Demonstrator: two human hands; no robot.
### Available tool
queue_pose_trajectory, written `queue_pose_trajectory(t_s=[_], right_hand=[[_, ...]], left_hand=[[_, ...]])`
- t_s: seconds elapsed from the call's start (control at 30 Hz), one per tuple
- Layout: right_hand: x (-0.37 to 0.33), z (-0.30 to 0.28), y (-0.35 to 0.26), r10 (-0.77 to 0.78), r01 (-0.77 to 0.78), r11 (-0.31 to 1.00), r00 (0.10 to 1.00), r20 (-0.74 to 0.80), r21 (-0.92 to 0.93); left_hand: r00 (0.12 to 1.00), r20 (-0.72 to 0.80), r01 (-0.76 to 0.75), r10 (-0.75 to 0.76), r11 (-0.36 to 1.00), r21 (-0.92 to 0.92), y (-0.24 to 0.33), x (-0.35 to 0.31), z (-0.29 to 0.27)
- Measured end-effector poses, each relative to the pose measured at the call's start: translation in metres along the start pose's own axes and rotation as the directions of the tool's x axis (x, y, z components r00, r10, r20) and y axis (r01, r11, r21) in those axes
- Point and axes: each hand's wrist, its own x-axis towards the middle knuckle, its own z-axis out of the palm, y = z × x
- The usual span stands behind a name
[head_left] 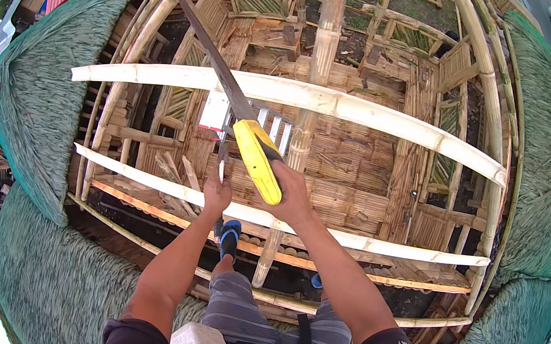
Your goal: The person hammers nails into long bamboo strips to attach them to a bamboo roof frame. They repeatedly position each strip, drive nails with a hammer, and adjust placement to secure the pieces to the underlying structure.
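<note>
My right hand grips a handsaw by its yellow and black handle. The saw's long dark blade points up and left, passing over the upper pale split-bamboo strip. Lower and to the left, my left hand is closed round a thin stick with a pale end; its exact kind is hard to make out. That hand is just by the lower split-bamboo strip, which spans the frame from side to side. A thick upright bamboo pole rises right of the saw handle.
Far below lies a bamboo slat floor, with a stepladder at its left. Curved bamboo rafters bound the frame. Green-netted thatch roofs flank both sides. My foot in a blue sandal rests near the lower poles.
</note>
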Motion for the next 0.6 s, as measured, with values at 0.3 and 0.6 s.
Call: queue_pose_trajectory(t_s=[0.3, 0.6], right_hand=[[0.025, 0.234, 0.040, 0.400, -0.411, 0.911, 0.900, -0.172, -0.029], [0.040, 0.257, 0.018, 0.495, -0.503, 0.863, 0.819, -0.289, 0.052]], left_hand=[[0.869, -0.143, -0.429, 0.474, 0.865, 0.261, -0.109, 0.316, -0.221], [0.923, 0.210, -0.363, 0.323, 0.911, 0.196, -0.114, 0.378, -0.222]])
